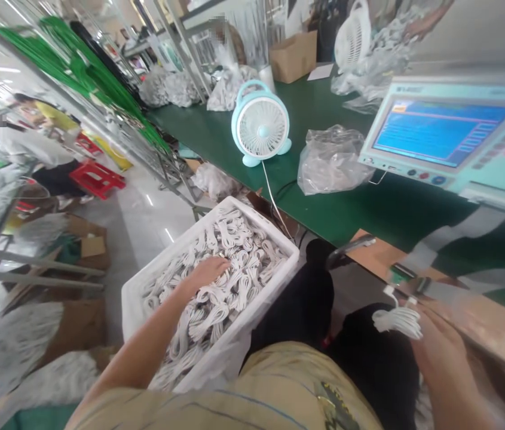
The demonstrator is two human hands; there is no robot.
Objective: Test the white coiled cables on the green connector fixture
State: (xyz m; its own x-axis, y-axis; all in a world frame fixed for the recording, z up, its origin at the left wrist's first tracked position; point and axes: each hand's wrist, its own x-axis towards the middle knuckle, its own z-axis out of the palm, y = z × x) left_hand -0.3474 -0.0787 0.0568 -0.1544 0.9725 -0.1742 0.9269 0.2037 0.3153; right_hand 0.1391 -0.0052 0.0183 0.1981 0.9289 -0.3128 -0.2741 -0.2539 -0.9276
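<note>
My left hand (210, 272) reaches into a white plastic bin (144, 285) filled with coiled white cables (211, 310). Its fingers are close together and curled down onto a cable bundle in the pile; the fingertips are partly hidden. At the right, my right hand (435, 337) is closed around one end of another coiled white cable bundle (398, 322). That bundle's connector ends lie close beside a small fixture with a green part (401, 273) at the bench edge. Whether they are plugged in cannot be made out.
A tester with a blue screen (443, 131) stands on the green bench (292, 206). Nearby are a light-blue fan (262, 128) with its cord hanging down, a clear plastic bag (333, 161) and a cardboard box (294, 57). Green cables hang from a rack at left; red stools stand beyond.
</note>
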